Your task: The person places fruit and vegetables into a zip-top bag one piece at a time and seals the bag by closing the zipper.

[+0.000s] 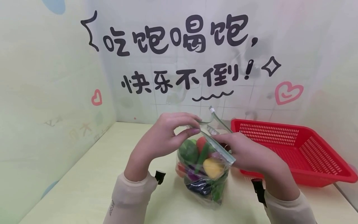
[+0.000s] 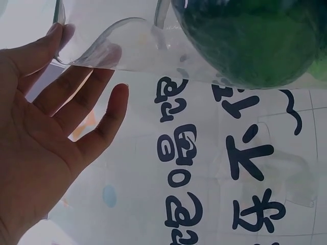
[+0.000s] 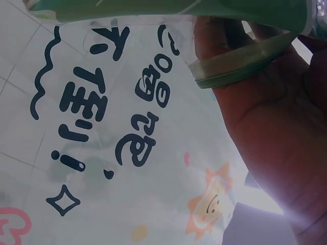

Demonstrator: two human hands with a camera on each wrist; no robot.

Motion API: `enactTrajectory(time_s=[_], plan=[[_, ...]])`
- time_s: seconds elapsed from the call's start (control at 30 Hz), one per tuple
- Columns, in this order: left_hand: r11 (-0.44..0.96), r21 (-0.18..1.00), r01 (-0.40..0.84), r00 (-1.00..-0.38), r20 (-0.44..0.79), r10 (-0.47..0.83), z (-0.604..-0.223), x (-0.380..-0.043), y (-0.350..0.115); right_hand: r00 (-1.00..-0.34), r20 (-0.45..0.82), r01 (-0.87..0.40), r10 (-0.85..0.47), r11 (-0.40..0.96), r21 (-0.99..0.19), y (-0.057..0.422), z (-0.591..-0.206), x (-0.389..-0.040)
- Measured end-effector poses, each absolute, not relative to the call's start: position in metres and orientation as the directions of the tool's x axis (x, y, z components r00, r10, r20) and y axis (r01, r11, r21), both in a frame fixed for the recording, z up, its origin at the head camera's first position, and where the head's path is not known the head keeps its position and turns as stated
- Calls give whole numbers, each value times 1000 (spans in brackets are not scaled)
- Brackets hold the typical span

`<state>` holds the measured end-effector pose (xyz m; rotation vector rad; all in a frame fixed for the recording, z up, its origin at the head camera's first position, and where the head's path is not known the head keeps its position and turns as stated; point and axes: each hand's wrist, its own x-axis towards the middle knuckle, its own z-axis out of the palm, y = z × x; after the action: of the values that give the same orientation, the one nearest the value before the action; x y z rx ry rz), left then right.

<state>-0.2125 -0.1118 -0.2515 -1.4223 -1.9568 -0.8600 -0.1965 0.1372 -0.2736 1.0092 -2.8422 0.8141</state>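
A clear zip bag [image 1: 207,199] full of vegetables and fruit stands on the table, its mouth gaping and a white slider [image 1: 211,109] at its top corner. Through the plastic show a dark green round piece [image 1: 188,151], a yellow piece [image 1: 213,168], a dark purple piece [image 1: 199,187] and long green ones. My left hand [image 1: 170,132] pinches the bag's rim between thumb and fingers; the left wrist view shows the other fingers spread. At the mouth, my right hand [image 1: 249,152] reaches in behind the front zip strip [image 1: 219,147]. Its fingertips are hidden, so its hold is unclear.
A red plastic basket [image 1: 310,179] with slotted walls stands to the right, just beyond my right hand. Pale yellow tabletop [image 1: 92,186] stretches left of the bag. Behind rises a light wall [image 1: 167,109] with large black lettering and hearts.
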Motion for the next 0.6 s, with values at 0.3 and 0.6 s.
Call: enactTrajectory(time_s=[0.3, 0.6], plan=[[224, 175, 959, -277, 755, 594, -251, -211, -113, -800, 255, -594, -543, 659, -461, 141, -267, -198], [216, 187, 958, -280, 761, 586, -252, -213, -115, -609, 653, -705, -450, 684, -187, 171, -254, -185]])
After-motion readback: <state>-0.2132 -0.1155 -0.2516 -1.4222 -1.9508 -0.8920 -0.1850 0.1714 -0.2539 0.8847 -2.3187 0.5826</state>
